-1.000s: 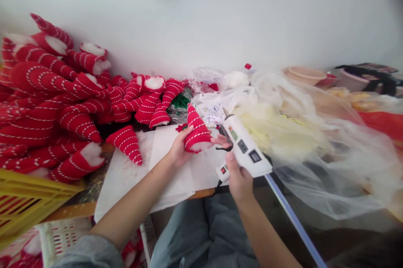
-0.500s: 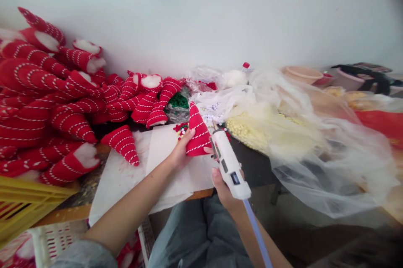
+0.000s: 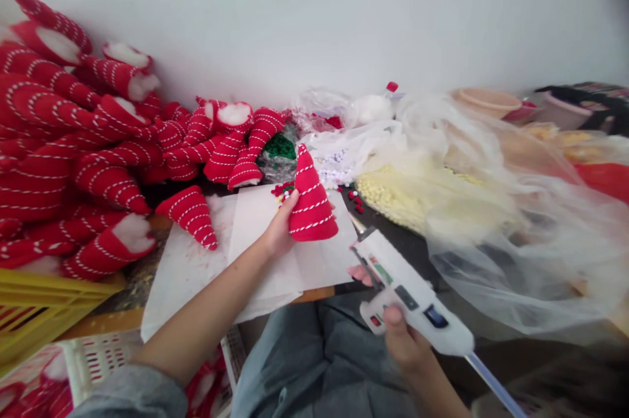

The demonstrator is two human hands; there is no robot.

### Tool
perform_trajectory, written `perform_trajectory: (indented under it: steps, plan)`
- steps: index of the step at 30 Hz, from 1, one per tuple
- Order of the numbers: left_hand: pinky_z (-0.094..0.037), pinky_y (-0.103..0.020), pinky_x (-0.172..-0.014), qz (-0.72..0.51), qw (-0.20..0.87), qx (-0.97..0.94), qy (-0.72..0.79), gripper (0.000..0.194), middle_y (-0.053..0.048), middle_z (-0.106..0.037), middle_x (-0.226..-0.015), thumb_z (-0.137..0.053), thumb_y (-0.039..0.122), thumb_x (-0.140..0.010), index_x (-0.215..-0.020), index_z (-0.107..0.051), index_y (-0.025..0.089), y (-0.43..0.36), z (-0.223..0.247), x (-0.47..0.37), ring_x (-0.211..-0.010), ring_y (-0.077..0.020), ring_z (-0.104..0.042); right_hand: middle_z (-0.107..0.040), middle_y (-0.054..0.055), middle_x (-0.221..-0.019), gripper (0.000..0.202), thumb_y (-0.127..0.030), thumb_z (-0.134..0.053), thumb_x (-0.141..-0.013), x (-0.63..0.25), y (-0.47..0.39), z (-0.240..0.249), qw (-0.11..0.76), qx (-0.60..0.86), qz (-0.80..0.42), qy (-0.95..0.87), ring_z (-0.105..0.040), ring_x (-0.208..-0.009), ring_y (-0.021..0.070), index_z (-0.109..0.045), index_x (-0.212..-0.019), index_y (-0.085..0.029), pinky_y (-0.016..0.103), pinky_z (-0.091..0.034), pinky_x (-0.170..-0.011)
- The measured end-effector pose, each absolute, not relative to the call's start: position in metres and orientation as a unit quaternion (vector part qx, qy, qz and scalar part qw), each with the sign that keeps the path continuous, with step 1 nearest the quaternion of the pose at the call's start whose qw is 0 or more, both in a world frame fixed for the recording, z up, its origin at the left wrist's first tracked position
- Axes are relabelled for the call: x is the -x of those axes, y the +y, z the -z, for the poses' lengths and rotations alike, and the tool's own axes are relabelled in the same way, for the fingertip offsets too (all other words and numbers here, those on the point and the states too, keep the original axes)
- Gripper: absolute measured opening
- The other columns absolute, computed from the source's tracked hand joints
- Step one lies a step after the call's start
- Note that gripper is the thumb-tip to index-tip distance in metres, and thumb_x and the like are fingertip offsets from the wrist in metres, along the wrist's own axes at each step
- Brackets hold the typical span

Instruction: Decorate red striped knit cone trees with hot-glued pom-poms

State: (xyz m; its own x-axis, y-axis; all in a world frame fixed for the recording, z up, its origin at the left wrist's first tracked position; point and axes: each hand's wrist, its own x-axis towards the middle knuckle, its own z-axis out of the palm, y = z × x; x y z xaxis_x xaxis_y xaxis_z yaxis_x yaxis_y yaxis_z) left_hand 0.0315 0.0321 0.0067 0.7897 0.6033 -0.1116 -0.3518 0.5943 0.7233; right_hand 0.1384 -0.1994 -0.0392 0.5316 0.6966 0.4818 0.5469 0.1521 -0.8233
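Head view: left hand (image 3: 282, 229), grip on red striped cone (image 3: 313, 208); right hand (image 3: 407, 344), grip on white glue gun (image 3: 417, 300).

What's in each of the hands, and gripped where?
Left hand: red striped cone, held by its lower half, thumb at the left edge. Right hand: white glue gun, held by its handle.

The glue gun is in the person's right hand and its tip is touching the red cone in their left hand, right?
Not quite: the tip isn't touching the red cone; the head view shows a gap between them. The glue gun is in the right hand and the red cone in the left hand.
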Motion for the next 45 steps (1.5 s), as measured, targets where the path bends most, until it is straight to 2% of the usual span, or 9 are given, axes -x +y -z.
perform_trajectory:
  steps: [2, 6, 9, 19, 28, 35, 40, 45]
  plan:
    - [-0.054, -0.052, -0.107, -0.268, 0.876, -0.359, 0.176, 0.051, -0.018, -0.079, -0.117, -0.059, 0.051, -0.098, -0.131, -0.067, 0.013, 0.032, -0.007, -0.032, -0.114, -0.0363, -0.074, -0.072, 0.006, -0.082, 0.039, -0.056, -0.056, -0.099, -0.135, -0.2, 0.026, 0.577, 0.639, -0.076, -0.503, -0.07, -0.068, 0.0226, -0.069, -0.115, -0.024, 0.032, -0.062, -0.061]
    - [-0.055, -0.052, -0.106, -0.265, 0.872, -0.367, 0.189, 0.051, -0.018, -0.08, -0.111, -0.068, 0.052, -0.092, -0.124, -0.069, 0.012, 0.029, -0.005, -0.032, -0.113, -0.0367, -0.075, -0.07, 0.003, -0.08, 0.01, -0.027, -0.058, -0.097, -0.133, -0.19, 0.004, 0.56, 0.591, -0.036, -0.579, -0.07, -0.067, 0.0194, -0.066, -0.102, -0.023, 0.029, -0.059, -0.06]
    - [-0.057, -0.051, -0.104, -0.26, 0.87, -0.372, 0.194, 0.051, -0.018, -0.081, -0.108, -0.072, 0.052, -0.089, -0.121, -0.07, 0.012, 0.028, -0.003, -0.032, -0.112, -0.0364, -0.075, -0.069, 0.005, -0.082, 0.011, -0.017, -0.059, -0.091, -0.136, -0.188, 0.001, 0.548, 0.581, -0.034, -0.601, -0.07, -0.071, 0.0209, -0.064, -0.099, -0.022, 0.031, -0.059, -0.063]
    - [-0.057, -0.051, -0.103, -0.273, 0.863, -0.383, 0.186, 0.054, -0.016, -0.081, -0.109, -0.077, 0.052, -0.084, -0.121, -0.067, 0.013, 0.026, -0.006, -0.033, -0.114, -0.0372, -0.074, -0.067, 0.005, -0.076, 0.006, -0.018, -0.058, -0.09, -0.136, -0.186, -0.002, 0.539, 0.585, -0.021, -0.606, -0.066, -0.064, 0.0209, -0.063, -0.09, -0.021, 0.031, -0.055, -0.057]
    - [-0.058, -0.051, -0.101, -0.266, 0.865, -0.38, 0.189, 0.059, -0.017, -0.081, -0.109, -0.078, 0.052, -0.083, -0.125, -0.065, 0.013, 0.027, -0.005, -0.033, -0.113, -0.038, -0.074, -0.066, 0.005, -0.073, 0.004, -0.022, -0.058, -0.091, -0.136, -0.185, 0.0, 0.525, 0.599, -0.001, -0.604, -0.066, -0.063, 0.0209, -0.062, -0.09, -0.021, 0.032, -0.057, -0.057]
    - [-0.058, -0.05, -0.101, -0.266, 0.871, -0.369, 0.188, 0.057, -0.016, -0.081, -0.109, -0.075, 0.052, -0.087, -0.127, -0.065, 0.013, 0.027, -0.005, -0.034, -0.11, -0.036, -0.076, -0.066, 0.005, -0.075, 0.012, -0.017, -0.059, -0.088, -0.134, -0.187, 0.002, 0.527, 0.591, 0.0, -0.61, -0.066, -0.063, 0.024, -0.063, -0.095, -0.025, 0.036, -0.056, -0.055]
    - [-0.058, -0.045, -0.1, -0.277, 0.865, -0.372, 0.189, 0.061, -0.013, -0.081, -0.111, -0.079, 0.047, -0.084, -0.134, -0.061, 0.016, 0.027, -0.003, -0.034, -0.109, -0.0333, -0.077, -0.069, 0.006, -0.08, 0.022, -0.018, -0.059, -0.09, -0.138, -0.189, -0.003, 0.533, 0.598, 0.009, -0.599, -0.069, -0.069, 0.0237, -0.065, -0.11, -0.023, 0.035, -0.059, -0.058]
    - [-0.06, -0.039, -0.091, -0.275, 0.856, -0.393, 0.193, 0.067, -0.011, -0.082, -0.101, -0.083, 0.05, -0.079, -0.134, -0.063, 0.017, 0.026, 0.0, -0.033, -0.099, -0.032, -0.079, -0.066, 0.002, -0.073, 0.012, -0.013, -0.058, -0.092, -0.142, -0.181, -0.014, 0.55, 0.587, -0.003, -0.593, -0.066, -0.062, 0.0183, -0.065, -0.091, -0.024, 0.029, -0.056, -0.054]
